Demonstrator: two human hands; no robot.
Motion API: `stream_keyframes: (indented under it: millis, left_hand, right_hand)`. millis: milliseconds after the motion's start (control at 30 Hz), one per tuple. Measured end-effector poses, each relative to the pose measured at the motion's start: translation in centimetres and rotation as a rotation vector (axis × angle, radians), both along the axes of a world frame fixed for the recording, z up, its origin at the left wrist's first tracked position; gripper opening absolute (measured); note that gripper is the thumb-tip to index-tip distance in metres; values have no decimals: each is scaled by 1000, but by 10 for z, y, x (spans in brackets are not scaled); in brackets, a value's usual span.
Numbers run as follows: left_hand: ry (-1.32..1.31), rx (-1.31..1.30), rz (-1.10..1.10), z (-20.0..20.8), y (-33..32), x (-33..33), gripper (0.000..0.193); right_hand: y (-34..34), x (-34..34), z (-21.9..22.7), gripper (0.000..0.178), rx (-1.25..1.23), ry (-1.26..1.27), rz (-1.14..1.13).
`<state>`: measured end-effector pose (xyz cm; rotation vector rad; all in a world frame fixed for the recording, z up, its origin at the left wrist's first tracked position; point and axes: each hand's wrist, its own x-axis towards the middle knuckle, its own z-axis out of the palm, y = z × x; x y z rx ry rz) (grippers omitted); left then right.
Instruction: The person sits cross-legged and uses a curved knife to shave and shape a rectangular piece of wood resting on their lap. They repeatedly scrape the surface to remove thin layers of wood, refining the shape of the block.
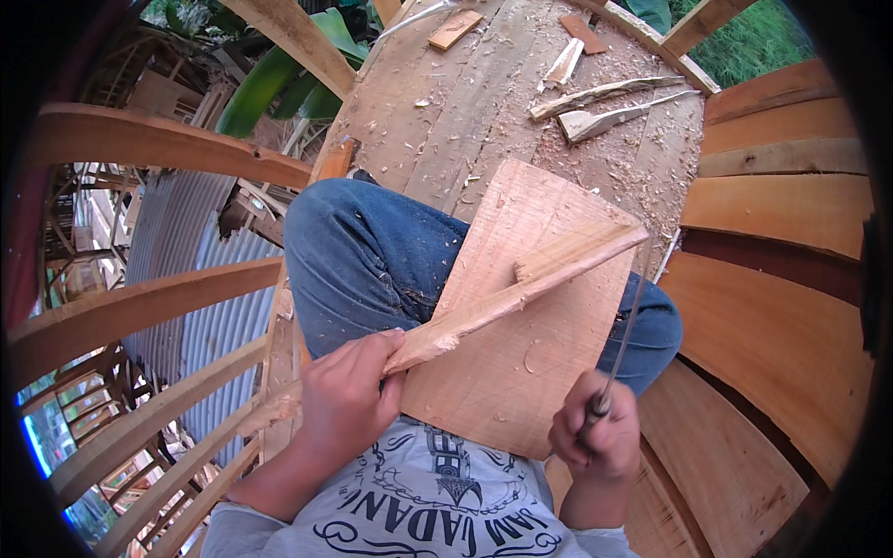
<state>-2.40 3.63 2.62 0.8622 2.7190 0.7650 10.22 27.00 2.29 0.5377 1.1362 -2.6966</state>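
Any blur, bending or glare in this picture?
In the head view, the right hand and its thin-bladed tool look slightly blurred; there, too, the left hand and carved wood look crisper, wooden boards curve near the dark rim, and the lower-left background looks washed out.

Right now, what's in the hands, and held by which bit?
Left hand: the stick, by its narrow part. Right hand: the knife, by its handle.

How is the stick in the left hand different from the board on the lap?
The stick is long and narrow; the board is wide and flat. The stick is held in the left hand, while the board lies across the legs. Both are pale wood.
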Motion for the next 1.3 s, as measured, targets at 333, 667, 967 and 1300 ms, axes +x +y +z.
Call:
stream_keyframes:
  millis: [333,667,967,1300]
  left_hand:
    - [-13,4,27,3,2,1,23]
    - [-36,25,34,1,0,0,23]
    - [-35,11,35,2,0,1,23]
    - [-9,3,16,1,-2,1,31]
  right_hand:
    - [-5,-11,-9,35,715,-163,-144]
    - [-19,5,-26,36,779,-15,99]
    - [-12,0,-27,39,938,42,120]
    - [-23,0,-28,24,654,-123,-155]
